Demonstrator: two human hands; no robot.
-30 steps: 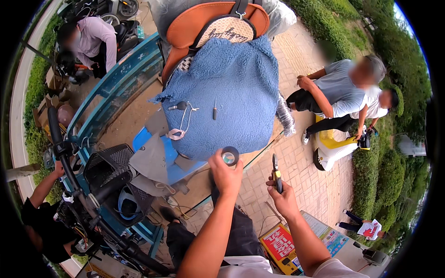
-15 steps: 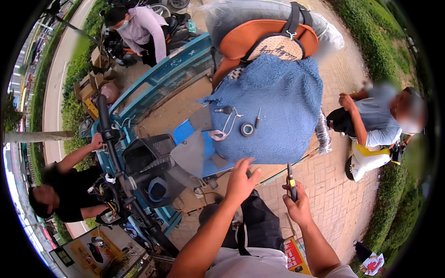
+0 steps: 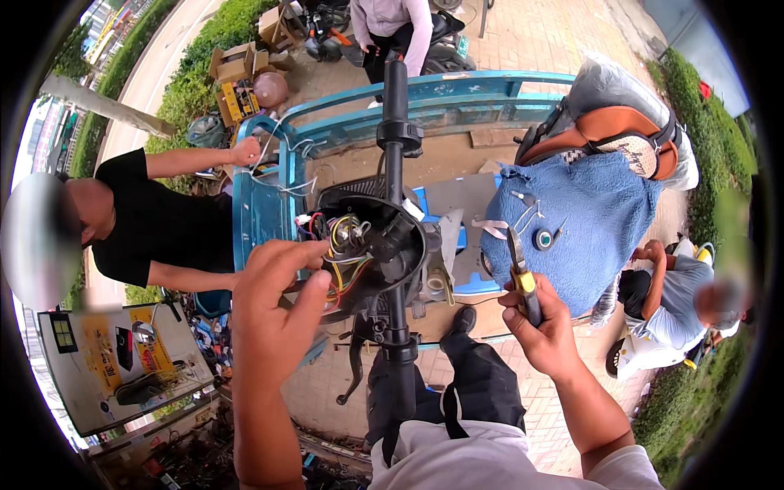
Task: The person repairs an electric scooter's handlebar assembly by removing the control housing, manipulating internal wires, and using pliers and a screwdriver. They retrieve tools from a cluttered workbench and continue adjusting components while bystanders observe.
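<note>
My left hand [image 3: 273, 286] reaches over the front of a vehicle, thumb and forefinger apart with nothing visible between them. Its fingertips are nearest a bundle of coloured wires [image 3: 337, 268] in an open round black housing [image 3: 418, 269]; I cannot tell if they touch. The housing sits on a black handlebar [image 3: 395, 178] that runs away from me. My right hand [image 3: 551, 335] grips a pair of pliers [image 3: 523, 282] with yellow and black handles, jaws pointing away from me. Beyond them, a roll of tape [image 3: 543, 238] and a small key [image 3: 523, 198] lie on a blue towel [image 3: 600, 204].
A teal cargo bed [image 3: 457, 94] stretches behind the handlebar. On the left, a person in a black shirt [image 3: 167, 220] rests a hand on its rail. Someone in a pale top [image 3: 392, 24] is at the back; another person [image 3: 670, 282] sits on the right by a scooter.
My view has turned left, bringing the handlebar and wires to the middle. My left hand has moved from beside the towel to the wires. The pliers stay in my right hand.
</note>
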